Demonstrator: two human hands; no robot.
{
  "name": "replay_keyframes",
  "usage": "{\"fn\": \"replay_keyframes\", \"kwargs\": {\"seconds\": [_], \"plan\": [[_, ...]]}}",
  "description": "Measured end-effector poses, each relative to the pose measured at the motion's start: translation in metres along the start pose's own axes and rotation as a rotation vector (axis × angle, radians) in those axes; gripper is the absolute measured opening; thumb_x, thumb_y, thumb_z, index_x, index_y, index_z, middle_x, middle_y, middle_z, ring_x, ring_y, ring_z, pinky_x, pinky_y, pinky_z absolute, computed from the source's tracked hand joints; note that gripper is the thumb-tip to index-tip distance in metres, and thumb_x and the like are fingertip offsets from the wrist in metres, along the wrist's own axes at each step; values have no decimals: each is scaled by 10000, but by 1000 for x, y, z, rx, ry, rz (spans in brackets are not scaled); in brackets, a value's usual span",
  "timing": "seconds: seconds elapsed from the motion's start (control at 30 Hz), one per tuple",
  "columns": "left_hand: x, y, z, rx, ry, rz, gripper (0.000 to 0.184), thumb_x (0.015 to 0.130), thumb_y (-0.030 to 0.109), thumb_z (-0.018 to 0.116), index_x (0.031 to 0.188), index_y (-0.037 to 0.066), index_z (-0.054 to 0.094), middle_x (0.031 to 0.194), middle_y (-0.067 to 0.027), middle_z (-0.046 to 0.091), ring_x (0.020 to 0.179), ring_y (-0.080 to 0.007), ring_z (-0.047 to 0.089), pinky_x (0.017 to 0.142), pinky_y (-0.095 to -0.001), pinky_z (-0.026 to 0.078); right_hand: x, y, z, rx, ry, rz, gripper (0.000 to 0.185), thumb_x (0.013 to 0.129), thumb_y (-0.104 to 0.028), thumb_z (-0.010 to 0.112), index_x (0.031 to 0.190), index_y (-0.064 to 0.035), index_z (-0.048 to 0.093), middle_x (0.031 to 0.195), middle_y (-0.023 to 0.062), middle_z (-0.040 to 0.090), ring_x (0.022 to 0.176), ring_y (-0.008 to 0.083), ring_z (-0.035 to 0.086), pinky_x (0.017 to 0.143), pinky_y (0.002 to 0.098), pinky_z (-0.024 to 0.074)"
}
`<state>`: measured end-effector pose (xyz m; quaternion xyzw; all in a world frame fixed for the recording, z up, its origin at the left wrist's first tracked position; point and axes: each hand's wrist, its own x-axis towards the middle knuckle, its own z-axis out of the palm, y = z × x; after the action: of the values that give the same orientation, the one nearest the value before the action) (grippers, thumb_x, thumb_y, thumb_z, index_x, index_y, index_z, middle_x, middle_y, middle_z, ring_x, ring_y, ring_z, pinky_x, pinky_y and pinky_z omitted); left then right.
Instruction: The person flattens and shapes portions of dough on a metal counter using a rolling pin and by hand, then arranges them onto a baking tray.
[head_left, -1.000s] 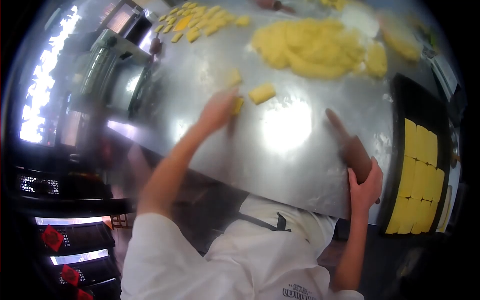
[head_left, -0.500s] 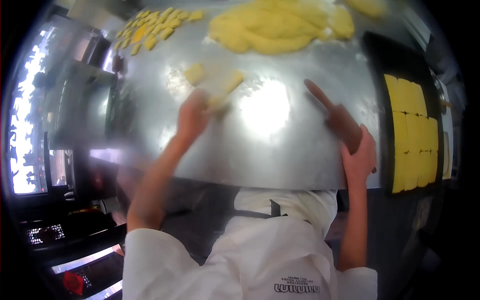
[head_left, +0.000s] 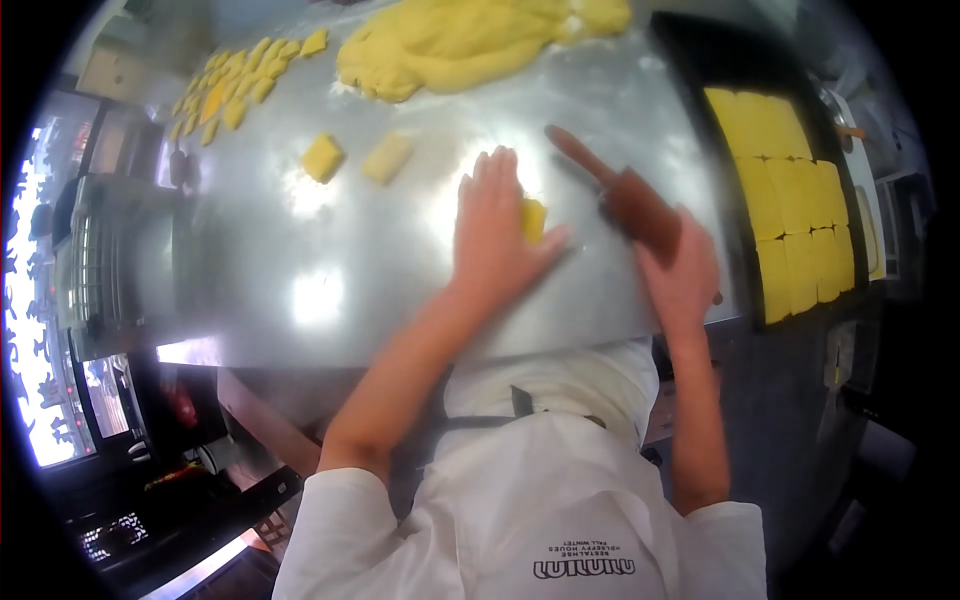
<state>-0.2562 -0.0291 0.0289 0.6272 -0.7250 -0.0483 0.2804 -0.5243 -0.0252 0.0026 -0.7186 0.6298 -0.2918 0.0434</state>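
My left hand (head_left: 495, 228) lies flat on the metal table with its fingers stretched out and thumb spread. Under its thumb side a small piece of yellow dough (head_left: 534, 221) shows; the palm hides the rest of it. In my right hand (head_left: 684, 268) is a wooden rolling pin (head_left: 638, 210), gripped at its near end, its far handle pointing up and left. Left of my left hand, two square dough pieces (head_left: 322, 158) sit apart from each other on the metal.
At the back lies a large mound of yellow dough (head_left: 450, 48). Several small cut dough pieces (head_left: 236, 80) cluster at the far left. A black tray (head_left: 715, 190) on the right holds flat yellow dough sheets (head_left: 790, 195). The table's near edge runs along my apron.
My left hand has moved right from beside the small dough pieces and now lies flat over one. My right hand still grips the rolling pin. The view has shifted.
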Motion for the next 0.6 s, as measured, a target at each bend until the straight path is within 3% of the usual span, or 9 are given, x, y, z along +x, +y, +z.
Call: {"fn": "replay_keyframes", "kwargs": {"seconds": [0.1,0.13,0.27,0.47,0.57,0.6], "plan": [[-3,4,28,196,-97,-51,960,867,508,795,1498,-111,420,1562,-291,453,1466,-478,397,1210,-590,310,-4,4,1,20,-6,4,763,796,-228,885,1459,-80,539,1344,158,647,1225,376,610,1032,471,496],[-3,2,35,231,-35,-25,810,952,440,705,1495,-98,437,1554,-282,469,1462,-465,411,1200,-616,313,-5,5,1,28,-3,-1,767,795,-230,887,1462,-82,538,1343,158,647,1225,375,610,1033,471,495],[-7,-1,49,238,14,-78,563,1020,246,592,1474,-67,479,1550,-269,490,1465,-467,414,1211,-619,304,-2,3,-1,37,-19,43,775,792,-232,891,1467,-92,535,1338,158,648,1226,374,608,1034,472,493],[-9,-5,47,196,-25,-103,529,1043,245,557,1484,-35,478,1567,-263,481,1469,-451,426,1233,-612,279,-5,5,-2,75,3,39,775,788,-229,894,1467,-113,539,1331,145,655,1220,365,614,1026,470,497],[17,-13,17,-74,-297,-258,577,1070,303,531,1532,-31,443,1578,-265,476,1467,-424,442,1245,-587,262,-5,7,-1,75,9,47,769,787,-228,895,1463,-119,545,1312,140,667,1206,359,624,1020,468,501],[22,-18,14,-80,-251,-233,605,1083,343,515,1551,-32,428,1581,-267,474,1467,-415,445,1248,-572,255,-5,7,-1,68,16,53,767,786,-227,896,1461,-120,548,1308,138,670,1202,358,626,1018,468,502]]}}
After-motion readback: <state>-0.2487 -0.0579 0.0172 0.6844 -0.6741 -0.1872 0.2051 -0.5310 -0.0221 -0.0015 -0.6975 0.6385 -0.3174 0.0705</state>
